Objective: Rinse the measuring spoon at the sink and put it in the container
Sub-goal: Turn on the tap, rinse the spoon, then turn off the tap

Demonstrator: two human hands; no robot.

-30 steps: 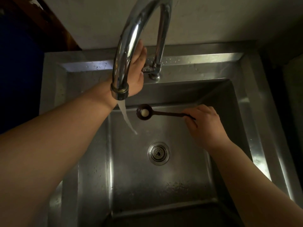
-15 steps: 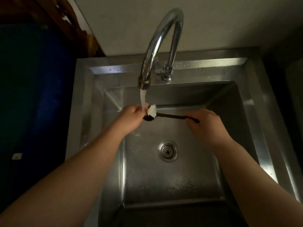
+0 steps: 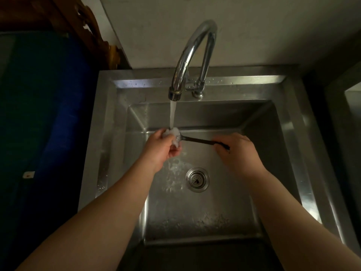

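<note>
A dark measuring spoon (image 3: 199, 141) lies level over the steel sink (image 3: 293, 133). My right hand (image 3: 237, 151) grips the end of its handle. The spoon's bowl sits under the running stream from the chrome tap (image 3: 193, 55), and white water foams over it. My left hand (image 3: 163, 148) cups the bowl from the left, fingers curled around it in the splash. The bowl itself is mostly hidden by water and fingers. No container shows in the view.
The round drain strainer (image 3: 197, 179) lies below the hands in the wet basin. A dark blue surface (image 3: 48, 114) borders the sink on the left, with carved brown wood (image 3: 78, 22) behind it. A pale wall rises behind the tap.
My left hand came off the tap handle at the back and moved down to the spoon's bowl. The spoon shifted under the stream, and the view pulled back.
</note>
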